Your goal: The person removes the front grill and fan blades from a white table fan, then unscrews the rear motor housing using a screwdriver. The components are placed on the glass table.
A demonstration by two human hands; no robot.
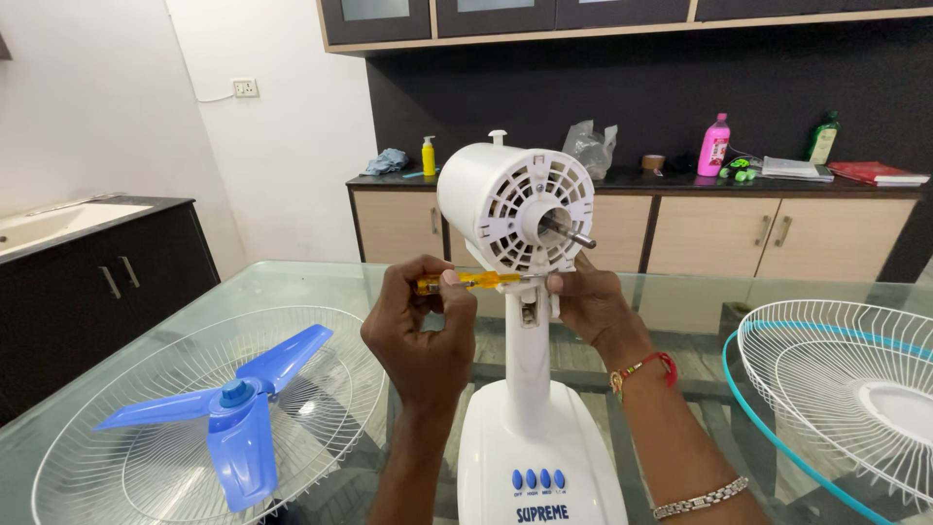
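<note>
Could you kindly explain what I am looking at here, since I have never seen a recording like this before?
This is one picture from a camera worn on a person's head, looking down at their own bare hands. On a glass table stands a white fan body with its motor housing bare. The left hand holds a yellow screwdriver level against the fan's neck; the right hand steadies that neck. A blue blade lies in a wire guard on the left; another guard lies on the right.

Home kitchen/dining rm: sink counter [68, 222], cabinets [777, 233], detergent bottle [714, 146].
</note>
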